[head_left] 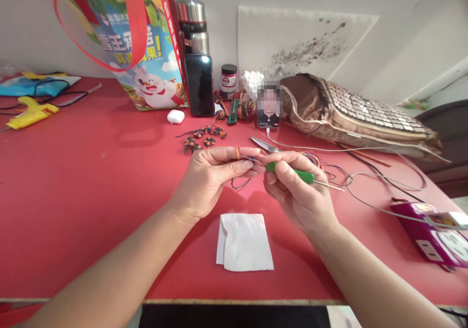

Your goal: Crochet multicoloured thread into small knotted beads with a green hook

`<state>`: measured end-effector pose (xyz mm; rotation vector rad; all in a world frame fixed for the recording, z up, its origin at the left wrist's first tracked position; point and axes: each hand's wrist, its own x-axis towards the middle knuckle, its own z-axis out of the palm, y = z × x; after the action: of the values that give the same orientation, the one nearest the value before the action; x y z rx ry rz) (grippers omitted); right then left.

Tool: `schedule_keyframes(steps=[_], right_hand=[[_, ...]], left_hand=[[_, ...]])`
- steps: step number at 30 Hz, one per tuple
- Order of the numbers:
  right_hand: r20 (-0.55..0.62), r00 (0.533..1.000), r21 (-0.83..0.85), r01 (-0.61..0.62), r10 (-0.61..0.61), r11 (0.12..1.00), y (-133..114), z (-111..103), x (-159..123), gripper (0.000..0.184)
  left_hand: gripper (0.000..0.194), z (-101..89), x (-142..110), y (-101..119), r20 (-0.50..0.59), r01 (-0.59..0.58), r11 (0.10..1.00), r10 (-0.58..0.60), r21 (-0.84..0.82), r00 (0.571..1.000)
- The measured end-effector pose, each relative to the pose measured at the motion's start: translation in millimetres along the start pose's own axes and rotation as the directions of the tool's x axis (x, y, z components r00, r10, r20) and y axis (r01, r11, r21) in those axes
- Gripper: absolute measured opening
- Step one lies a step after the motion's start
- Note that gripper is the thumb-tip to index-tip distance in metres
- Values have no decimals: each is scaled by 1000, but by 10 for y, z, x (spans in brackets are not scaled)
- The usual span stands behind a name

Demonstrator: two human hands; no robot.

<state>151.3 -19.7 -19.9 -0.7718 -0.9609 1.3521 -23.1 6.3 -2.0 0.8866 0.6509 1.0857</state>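
Note:
My right hand (300,184) is closed around the green handle of a crochet hook (305,176), whose thin metal end sticks out to the right. Between the thumb and fingers of my left hand (215,172) is a small piece of dark yarn (250,159), with an orange strand looped round the index finger. Both hands meet at fingertip height above the table, and the hook's working tip is mostly hidden there. A loose strand hangs below the left fingers. Beyond the hands lie several small crocheted flowers (209,142) in dark and orange yarn, and scissors (263,144).
On the red table (91,186) lies a folded white tissue (246,242). Behind stand a dark phone (199,85), a lit phone (268,116), a steel flask (192,13), and a gift bag (153,84). A glue gun (31,112) lies left; a purple power strip (431,233), right.

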Motion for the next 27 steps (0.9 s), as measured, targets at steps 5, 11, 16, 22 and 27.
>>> schedule_keyframes(steps=[5,11,16,22,27], right_hand=[[-13,1000,15,-10,11,1000,-4,0,3,22],[-17,999,60,-28,29,998,18,-1,-10,19],[-51,998,58,-40,43,997,31,32,-30,21],[-111,994,-7,10,-10,1000,49,47,-56,23],[-129,991,-36,38,-42,999,65,41,-56,19]], left_hand=[[15,0,-7,-11,-28,-41,997,43,69,999],[27,40,-8,-31,-117,-22,1000,24,13,993],[43,49,-9,-61,-107,-1,999,-2,-33,994],[49,77,-22,-89,-124,19,999,-23,-29,992],[63,89,-23,-107,-152,-8,1000,12,24,988]])
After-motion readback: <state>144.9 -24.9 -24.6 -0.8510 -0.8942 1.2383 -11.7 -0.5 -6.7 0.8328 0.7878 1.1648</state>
